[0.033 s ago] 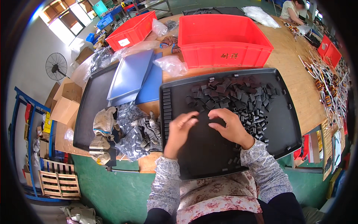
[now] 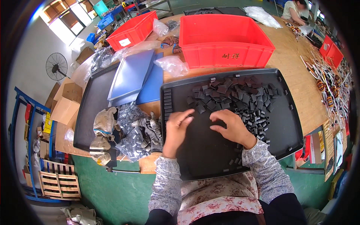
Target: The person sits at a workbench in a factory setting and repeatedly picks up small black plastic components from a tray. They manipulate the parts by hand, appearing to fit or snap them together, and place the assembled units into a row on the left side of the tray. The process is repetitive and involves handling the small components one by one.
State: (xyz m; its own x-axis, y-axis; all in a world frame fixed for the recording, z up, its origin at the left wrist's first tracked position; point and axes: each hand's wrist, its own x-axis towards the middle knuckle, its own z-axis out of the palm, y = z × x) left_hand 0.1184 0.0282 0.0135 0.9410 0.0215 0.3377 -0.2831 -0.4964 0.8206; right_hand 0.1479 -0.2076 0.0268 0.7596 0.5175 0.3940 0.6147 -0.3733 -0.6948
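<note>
A large black tray (image 2: pixel 210 161) lies before me. My left hand (image 2: pixel 178 129) is over its left side, thumb and forefinger pinched together. Something small and dark may be between the tips, but I cannot make it out. Over the middle of the tray my right hand (image 2: pixel 231 126) has thumb and forefinger apart, nothing visible between them. Beyond and right of it spread loose flat black pieces (image 2: pixel 225 90) and short black tubes (image 2: pixel 258 122). A neat column of black pieces (image 2: pixel 167 101) lines the tray's left wall, partly hidden by my left hand.
A red bin (image 2: pixel 225 56) stands behind the tray, another red bin (image 2: pixel 133 32) farther left. Left of the tray are blue sheets (image 2: pixel 131 77), bagged grey parts (image 2: pixel 131 127) and work gloves (image 2: pixel 150 129). Wired parts (image 2: pixel 326 82) heap at right; a person (image 2: pixel 294 13) sits far right.
My left hand has shifted slightly left, toward the column of pieces, and its thumb and forefinger are closer together. The right hand has barely moved.
</note>
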